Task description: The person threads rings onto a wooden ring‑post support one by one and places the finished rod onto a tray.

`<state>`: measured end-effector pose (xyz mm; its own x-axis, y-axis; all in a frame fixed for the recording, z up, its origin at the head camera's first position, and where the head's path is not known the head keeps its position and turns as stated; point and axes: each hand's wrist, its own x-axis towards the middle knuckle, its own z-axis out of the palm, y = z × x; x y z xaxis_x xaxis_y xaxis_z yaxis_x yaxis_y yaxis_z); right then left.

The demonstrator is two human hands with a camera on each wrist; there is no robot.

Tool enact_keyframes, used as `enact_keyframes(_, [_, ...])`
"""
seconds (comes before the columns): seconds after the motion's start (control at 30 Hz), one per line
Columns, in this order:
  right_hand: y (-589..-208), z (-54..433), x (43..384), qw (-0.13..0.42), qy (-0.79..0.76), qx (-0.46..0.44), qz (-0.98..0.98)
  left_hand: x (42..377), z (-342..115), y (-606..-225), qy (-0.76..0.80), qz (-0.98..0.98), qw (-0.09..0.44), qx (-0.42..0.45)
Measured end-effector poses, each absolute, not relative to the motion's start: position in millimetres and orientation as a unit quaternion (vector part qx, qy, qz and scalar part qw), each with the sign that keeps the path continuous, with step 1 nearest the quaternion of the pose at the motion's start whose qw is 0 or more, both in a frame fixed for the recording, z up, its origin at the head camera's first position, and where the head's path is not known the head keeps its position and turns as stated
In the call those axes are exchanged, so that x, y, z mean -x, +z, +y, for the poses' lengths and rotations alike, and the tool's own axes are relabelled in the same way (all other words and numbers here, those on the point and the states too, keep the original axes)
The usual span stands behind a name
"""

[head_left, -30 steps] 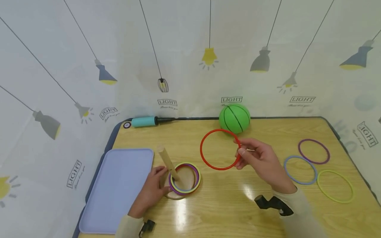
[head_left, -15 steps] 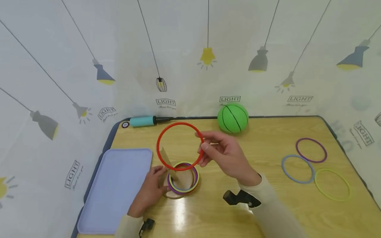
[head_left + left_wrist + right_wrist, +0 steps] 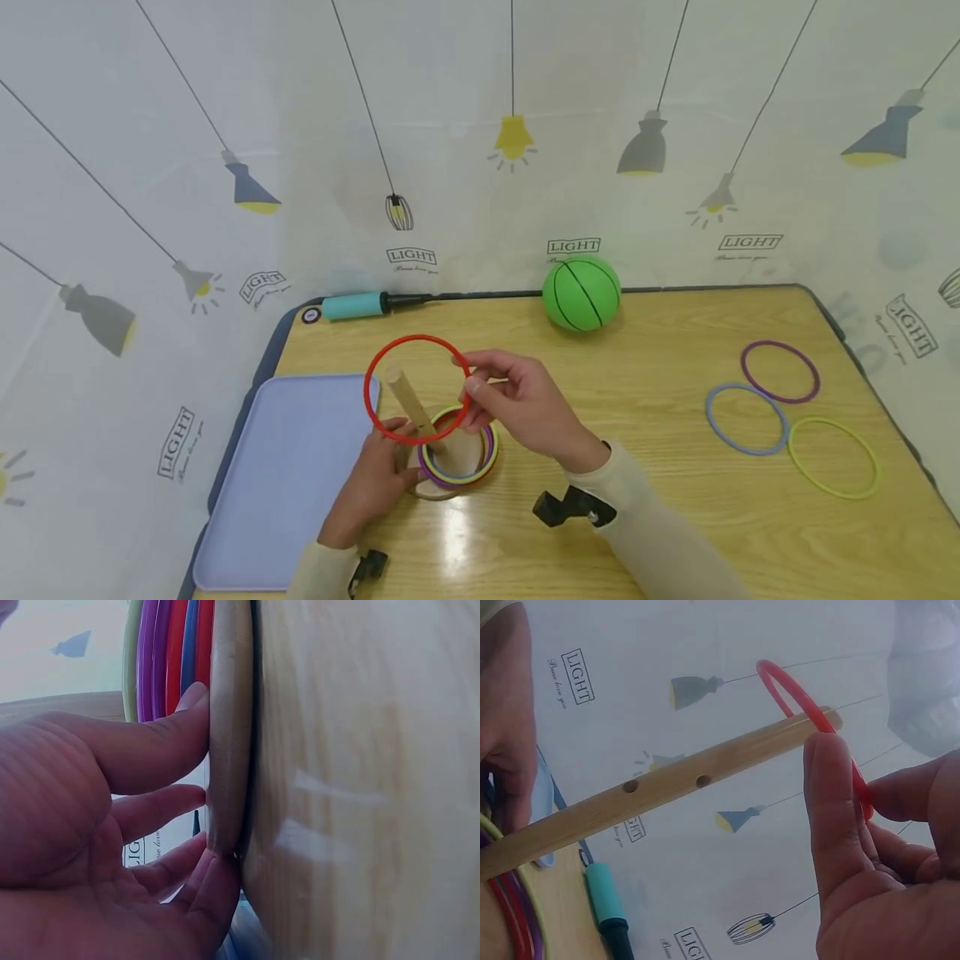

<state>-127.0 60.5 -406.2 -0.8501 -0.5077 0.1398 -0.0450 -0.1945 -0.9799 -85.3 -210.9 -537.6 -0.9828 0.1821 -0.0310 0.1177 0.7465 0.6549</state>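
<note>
A thin red ring is pinched at its right side between the thumb and fingers of my right hand. It encircles the upper part of a wooden post, as the right wrist view shows. The post rises, leaning in the head view, from a round wooden base. Stacked low around it are several rings in yellow, purple, red and blue. My left hand holds the base by its left edge, thumb and fingertips against the wood beside the stack.
On the left lies a pale lavender tray. A turquoise hand pump and a green ball are at the table's back edge. Purple, blue and yellow rings lie flat at the right.
My right hand has carried the red ring leftward from mid-table, then lowered it over the post's top. My left hand has stayed on the base.
</note>
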Motion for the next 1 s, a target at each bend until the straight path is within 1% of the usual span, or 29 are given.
enact_keyframes(0.27, [-441,69,125,0.200,-0.715,0.186,0.644,88,-213,-540,0.342,0.935,0.062,-0.070])
enact_keyframes(0.4, [-458,73,125,0.218,-0.709,0.173,0.648,87,-213,-543,0.350,0.933,0.058,-0.060])
enact_keyframes(0.53, [-476,79,128,0.227,-0.693,0.160,0.666,86,-212,-545,0.357,0.931,0.048,-0.062])
enact_keyframes(0.8, [-503,77,133,0.249,-0.674,0.146,0.680,85,-212,-540,0.356,0.931,0.053,-0.055])
enact_keyframes(1.0, [-513,69,131,0.239,-0.654,0.138,0.704,86,-213,-542,0.350,0.933,0.043,-0.072])
